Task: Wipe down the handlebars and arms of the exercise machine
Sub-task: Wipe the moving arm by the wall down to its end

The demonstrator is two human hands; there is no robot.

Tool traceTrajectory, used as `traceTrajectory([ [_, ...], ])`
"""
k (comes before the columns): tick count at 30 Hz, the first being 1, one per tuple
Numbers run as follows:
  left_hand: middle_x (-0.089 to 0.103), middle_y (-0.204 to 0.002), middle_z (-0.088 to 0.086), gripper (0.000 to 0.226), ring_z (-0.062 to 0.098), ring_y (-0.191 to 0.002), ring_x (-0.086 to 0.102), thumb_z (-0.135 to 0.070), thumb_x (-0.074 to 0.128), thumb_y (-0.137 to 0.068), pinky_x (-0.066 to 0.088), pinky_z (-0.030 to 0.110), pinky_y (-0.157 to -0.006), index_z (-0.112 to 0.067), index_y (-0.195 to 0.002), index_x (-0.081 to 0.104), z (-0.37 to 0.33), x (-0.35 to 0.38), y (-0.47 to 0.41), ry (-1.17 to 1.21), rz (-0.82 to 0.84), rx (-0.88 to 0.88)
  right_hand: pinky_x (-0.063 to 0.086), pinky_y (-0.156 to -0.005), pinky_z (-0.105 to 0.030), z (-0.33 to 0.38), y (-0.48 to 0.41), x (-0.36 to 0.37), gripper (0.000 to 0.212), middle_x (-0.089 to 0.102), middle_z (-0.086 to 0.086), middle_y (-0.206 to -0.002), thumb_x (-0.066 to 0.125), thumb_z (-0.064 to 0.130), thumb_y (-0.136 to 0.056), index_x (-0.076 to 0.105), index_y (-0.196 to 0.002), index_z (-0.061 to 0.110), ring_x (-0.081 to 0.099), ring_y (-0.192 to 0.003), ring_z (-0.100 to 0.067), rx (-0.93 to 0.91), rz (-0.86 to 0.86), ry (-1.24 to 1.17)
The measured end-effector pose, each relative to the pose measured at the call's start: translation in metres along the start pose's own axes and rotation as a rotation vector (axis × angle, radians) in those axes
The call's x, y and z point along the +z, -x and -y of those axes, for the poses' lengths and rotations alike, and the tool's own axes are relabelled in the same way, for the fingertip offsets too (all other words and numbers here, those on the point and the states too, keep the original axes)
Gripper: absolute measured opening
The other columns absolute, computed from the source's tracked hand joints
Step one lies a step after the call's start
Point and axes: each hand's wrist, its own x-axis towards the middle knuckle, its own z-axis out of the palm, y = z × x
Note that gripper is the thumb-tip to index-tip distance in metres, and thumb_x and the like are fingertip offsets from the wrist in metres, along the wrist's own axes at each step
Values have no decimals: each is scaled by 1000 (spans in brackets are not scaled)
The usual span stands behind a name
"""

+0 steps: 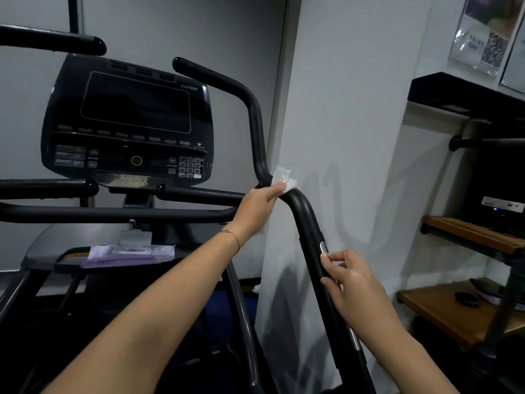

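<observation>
Left grip (pixel 261 203) pinches a partly hidden wipe (pixel 284 176) on the handlebar (pixel 302 211) bend. Right grip (pixel 352 282) clasps the handlebar lower, its end cut off; white wall (pixel 355 109) behind.

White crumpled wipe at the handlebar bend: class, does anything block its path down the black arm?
Yes. The right hand holds the black tubular arm below the white crumpled wipe held by the left hand, across its downward path.

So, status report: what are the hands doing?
Left hand grips wipe at handlebar bend. Right hand holds handlebar arm lower down. Wall close beside.
</observation>
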Motion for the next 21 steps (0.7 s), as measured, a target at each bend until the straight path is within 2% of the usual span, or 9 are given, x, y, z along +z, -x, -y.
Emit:
traceTrajectory([
  [3, 57, -131, 8, 33, 19, -121, 55, -12, 47, -95, 45, 31, -102, -10, -126, 59, 3, 3, 23, -96, -10, 430, 36, -49, -15, 4, 1, 0, 43, 64, -5, -88, 86, 2, -56, 73, -96, 7, 66, -74, -23, -14, -18, 68],
  [5, 58, -130, 8, 35, 20, -120, 55, -9, 45, -91, 50, 34, -95, -7, -122, 62, 7, 9, 25, -219, -1, 700, 32, -46, -14, 9, 1, -2, 43, 64, -5, -86, 87, 3, -53, 73, -93, 7, 66, -70, -22, -7, -37, 105],
  [6, 60, -129, 7, 34, 21, -120, 56, -7, 45, -90, 51, 32, -93, -8, -119, 63, 6, 12, 22, -247, 5, 743, 30, -45, -13, 11, 1, -2, 42, 64, -4, -85, 87, 4, -52, 73, -92, 8, 65, -70, -21, 0, -47, 122],
  [8, 62, -126, 5, 32, 20, -119, 57, -3, 49, -90, 48, 30, -95, -9, -117, 65, -1, 11, 9, -240, 12, 649, 28, -44, -13, 15, 3, -1, 42, 64, -5, -83, 87, 4, -53, 73, -92, 8, 65, -69, -22, 18, -58, 152],
  [11, 67, -116, 6, 29, 23, -107, 63, -9, 46, -96, 48, 34, -94, -15, -118, 64, -9, 3, -15, -194, 43, 274, 26, -44, -13, 18, 3, 2, 39, 63, -5, -82, 86, 5, -55, 73, -92, 7, 64, -69, -22, 34, -83, 172],
  [13, 69, -109, 8, 30, 24, -100, 63, -15, 41, -99, 48, 35, -91, -15, -117, 65, -12, -2, -25, -182, 82, 110, 27, -44, -14, 18, 3, 3, 39, 63, -5, -82, 86, 6, -56, 72, -92, 8, 64, -68, -22, 32, -88, 176],
  [18, 69, -104, 10, 32, 25, -96, 62, -18, 37, -100, 49, 38, -89, -12, -114, 65, -25, -7, -28, -263, 152, 45, 29, -41, -18, 19, 2, -2, 35, 62, -5, -82, 86, 7, -57, 70, -89, 7, 62, -66, -24, 28, -67, 170],
  [19, 69, -103, 10, 31, 26, -95, 63, -17, 37, -99, 49, 39, -88, -13, -113, 65, -27, -7, -29, -291, 159, 34, 30, -41, -20, 20, 2, -3, 33, 61, -6, -84, 84, 7, -61, 69, -91, 7, 61, -68, -26, 27, -62, 173],
  [21, 68, -101, 11, 32, 27, -92, 63, -14, 37, -98, 50, 40, -87, -14, -112, 66, -34, -8, -27, -347, 168, 13, 35, -49, -26, 22, 2, -5, 28, 59, -9, -98, 72, 11, -78, 65, -104, 6, 59, -85, -29, 49, -39, 159],
])
